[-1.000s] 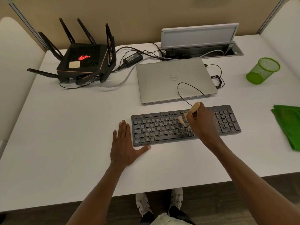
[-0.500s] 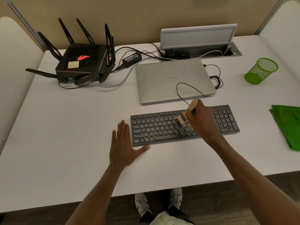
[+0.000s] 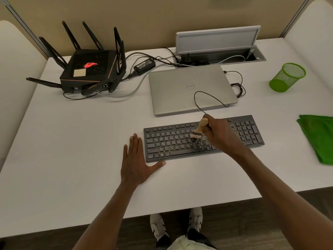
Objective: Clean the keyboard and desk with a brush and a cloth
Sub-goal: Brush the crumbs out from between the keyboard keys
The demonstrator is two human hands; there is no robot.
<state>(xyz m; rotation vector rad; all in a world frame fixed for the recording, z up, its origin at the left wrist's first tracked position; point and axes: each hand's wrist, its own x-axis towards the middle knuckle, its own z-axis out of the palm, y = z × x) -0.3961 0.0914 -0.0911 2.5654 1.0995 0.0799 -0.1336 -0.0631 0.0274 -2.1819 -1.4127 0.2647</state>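
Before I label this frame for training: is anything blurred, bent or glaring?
Head view: the brush bristles smear with motion over the keyboard; the right hand is slightly soft; the wide lens bows the desk edges; lighting is even, with no harsh glare.

The laptop (image 3: 191,89) lid bears a round Dell logo at its middle, seen upside down from here. The router (image 3: 90,71) shows a glowing red emblem on its top, a logo without readable letters, beside a blank tan sticker. The power adapter (image 3: 144,65) carries a white label whose print is too small to read. The keyboard (image 3: 173,141) keys bear letters, Q W E among them, mostly blurred
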